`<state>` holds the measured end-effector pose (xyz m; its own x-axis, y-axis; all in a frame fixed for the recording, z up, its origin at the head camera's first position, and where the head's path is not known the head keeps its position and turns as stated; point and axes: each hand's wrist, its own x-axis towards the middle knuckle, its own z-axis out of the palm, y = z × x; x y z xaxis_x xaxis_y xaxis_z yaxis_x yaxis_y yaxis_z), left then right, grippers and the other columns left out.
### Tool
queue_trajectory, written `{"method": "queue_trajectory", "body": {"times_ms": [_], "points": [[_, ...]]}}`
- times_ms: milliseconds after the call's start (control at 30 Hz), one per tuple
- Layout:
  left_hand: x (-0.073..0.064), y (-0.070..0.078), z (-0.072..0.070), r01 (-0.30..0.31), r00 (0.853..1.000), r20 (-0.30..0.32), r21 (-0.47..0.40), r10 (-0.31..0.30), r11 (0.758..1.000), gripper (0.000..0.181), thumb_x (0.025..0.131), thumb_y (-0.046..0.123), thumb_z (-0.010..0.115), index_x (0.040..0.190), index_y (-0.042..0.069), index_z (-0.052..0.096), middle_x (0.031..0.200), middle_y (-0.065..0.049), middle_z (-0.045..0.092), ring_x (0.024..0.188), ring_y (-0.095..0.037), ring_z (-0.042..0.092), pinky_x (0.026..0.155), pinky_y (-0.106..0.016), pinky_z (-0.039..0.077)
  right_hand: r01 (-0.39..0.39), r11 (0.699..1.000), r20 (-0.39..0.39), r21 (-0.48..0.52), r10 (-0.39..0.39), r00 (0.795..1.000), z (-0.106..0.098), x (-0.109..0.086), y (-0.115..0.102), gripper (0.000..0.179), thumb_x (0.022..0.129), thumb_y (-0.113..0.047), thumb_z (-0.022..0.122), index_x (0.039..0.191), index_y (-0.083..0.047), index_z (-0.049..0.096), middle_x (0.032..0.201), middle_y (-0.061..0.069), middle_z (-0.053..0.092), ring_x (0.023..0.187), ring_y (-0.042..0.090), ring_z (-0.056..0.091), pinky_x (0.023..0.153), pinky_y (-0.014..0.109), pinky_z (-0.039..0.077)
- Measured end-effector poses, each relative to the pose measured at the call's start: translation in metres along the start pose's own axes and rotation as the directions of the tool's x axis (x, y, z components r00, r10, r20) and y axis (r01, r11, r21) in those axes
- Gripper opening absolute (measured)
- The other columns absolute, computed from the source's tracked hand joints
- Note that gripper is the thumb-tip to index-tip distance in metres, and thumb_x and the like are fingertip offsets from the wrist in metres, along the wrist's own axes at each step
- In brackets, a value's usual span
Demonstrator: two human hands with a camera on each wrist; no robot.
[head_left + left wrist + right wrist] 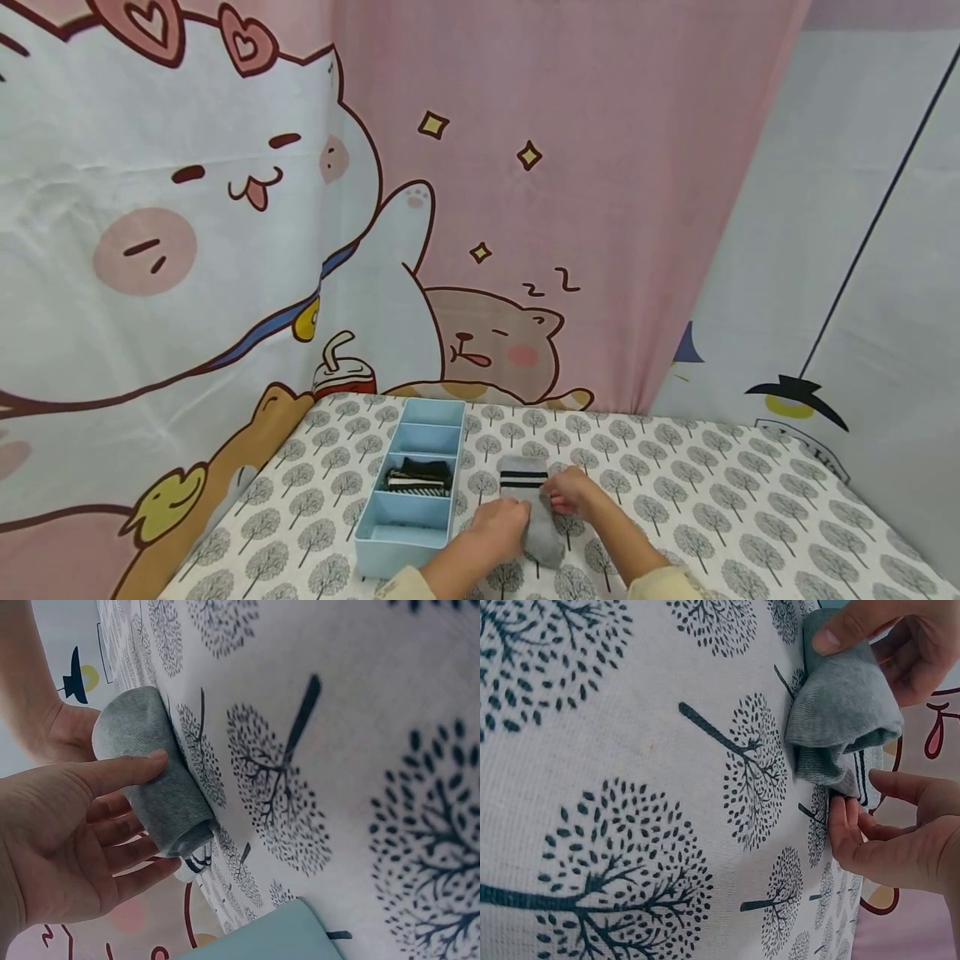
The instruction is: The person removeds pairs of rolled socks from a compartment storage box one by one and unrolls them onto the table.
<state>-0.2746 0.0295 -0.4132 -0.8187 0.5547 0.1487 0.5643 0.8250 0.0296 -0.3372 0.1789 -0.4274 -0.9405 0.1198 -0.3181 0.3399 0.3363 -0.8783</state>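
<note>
A grey sock with two dark stripes near its cuff lies on the tree-print cloth, partly folded over. My left hand holds its left side. In the left wrist view the thumb of that hand presses on the grey fabric, with the fingers behind it. At the right edge near the stripes, my right hand pinches the sock. The right wrist view has the right hand low beside the striped cuff, its fingertips partly hidden by the folded fabric.
Left of the hands stands a light blue box divided into several compartments. Folded dark and striped socks fill one of them. The cloth stretches to the right; a printed curtain hangs behind.
</note>
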Motion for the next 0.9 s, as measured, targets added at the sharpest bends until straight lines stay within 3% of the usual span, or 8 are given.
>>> {"method": "queue_trajectory", "body": {"times_ms": [233, 400, 500, 600, 767, 900], "points": [[-0.0021, 0.0004, -0.0048, -0.001, 0.996, 0.089, -0.063, 0.007, 0.998, 0.035, 0.057, 0.015, 0.072, 0.085, 0.009, 0.053, 0.067, 0.001, 0.054, 0.057, -0.009, 0.05, 0.046, -0.022, 0.04, -0.029, 1.0, -0.001, 0.007, 0.029, 1.0, 0.0, -0.0047, -0.0055, 0.037, 0.07, -0.002, 0.056, 0.099, 0.012, 0.038, 0.077, 0.015, 0.048, 0.065, 0.02, 0.052, 0.061, 0.03, 0.046], [-0.0045, 0.0008, -0.0066, 0.023, 0.991, 0.137, -0.085, -0.012, 0.996, 0.043, 0.058, 0.017, 0.071, 0.096, 0.008, 0.052, 0.077, 0.0, 0.056, 0.067, -0.011, 0.053, 0.052, -0.023, 0.043, -0.036, 0.998, 0.011, 0.046, 0.036, 0.999, -0.0014, -0.0054, -0.0057, 0.047, 0.069, 0.001, 0.055, 0.107, 0.014, 0.032, 0.074, 0.013, 0.048, 0.062, 0.017, 0.051, 0.061, 0.028, 0.046], [-0.0058, 0.0005, -0.0069, 0.024, 0.987, 0.158, -0.087, -0.01, 0.996, 0.04, 0.059, 0.02, 0.071, 0.094, 0.009, 0.054, 0.078, 0.0, 0.056, 0.07, -0.011, 0.053, 0.056, -0.024, 0.043, -0.028, 0.998, 0.021, 0.055, 0.027, 0.999, -0.0011, -0.0042, -0.0028, 0.044, 0.069, 0.001, 0.055, 0.105, 0.014, 0.035, 0.071, 0.01, 0.048, 0.06, 0.015, 0.05, 0.06, 0.028, 0.046], [-0.0063, -0.0013, -0.0061, 0.003, 0.988, 0.157, -0.088, 0.011, 0.996, 0.034, 0.059, 0.022, 0.071, 0.089, 0.012, 0.057, 0.075, 0.002, 0.054, 0.068, -0.009, 0.052, 0.056, -0.024, 0.042, -0.02, 0.999, 0.02, 0.041, 0.019, 1.0, 0.0005, -0.0018, 0.0001, 0.031, 0.069, 0.001, 0.055, 0.096, 0.011, 0.046, 0.07, 0.008, 0.05, 0.06, 0.015, 0.05, 0.059, 0.028, 0.046], [-0.0072, -0.0041, -0.0051, -0.016, 0.984, 0.172, -0.113, 0.036, 0.993, 0.035, 0.059, 0.016, 0.071, 0.09, 0.015, 0.056, 0.077, 0.003, 0.053, 0.069, -0.008, 0.051, 0.056, -0.022, 0.042, 0.008, 1.0, 0.012, 0.029, -0.008, 1.0, 0.0027, 0.0008, 0.0023, 0.038, 0.07, 0.005, 0.054, 0.107, 0.009, 0.046, 0.08, 0.011, 0.054, 0.066, 0.018, 0.053, 0.058, 0.032, 0.046], [-0.0097, -0.0052, -0.0049, -0.045, 0.991, 0.118, -0.101, 0.056, 0.994, 0.035, 0.058, 0.012, 0.071, 0.088, 0.017, 0.054, 0.074, 0.004, 0.052, 0.065, -0.008, 0.05, 0.051, -0.022, 0.04, 0.024, 0.999, -0.019, 0.031, -0.024, 1.0, 0.005, 0.0032, 0.0019, 0.036, 0.07, 0.006, 0.052, 0.106, 0.006, 0.048, 0.086, 0.013, 0.054, 0.069, 0.019, 0.053, 0.057, 0.033, 0.045]]}}
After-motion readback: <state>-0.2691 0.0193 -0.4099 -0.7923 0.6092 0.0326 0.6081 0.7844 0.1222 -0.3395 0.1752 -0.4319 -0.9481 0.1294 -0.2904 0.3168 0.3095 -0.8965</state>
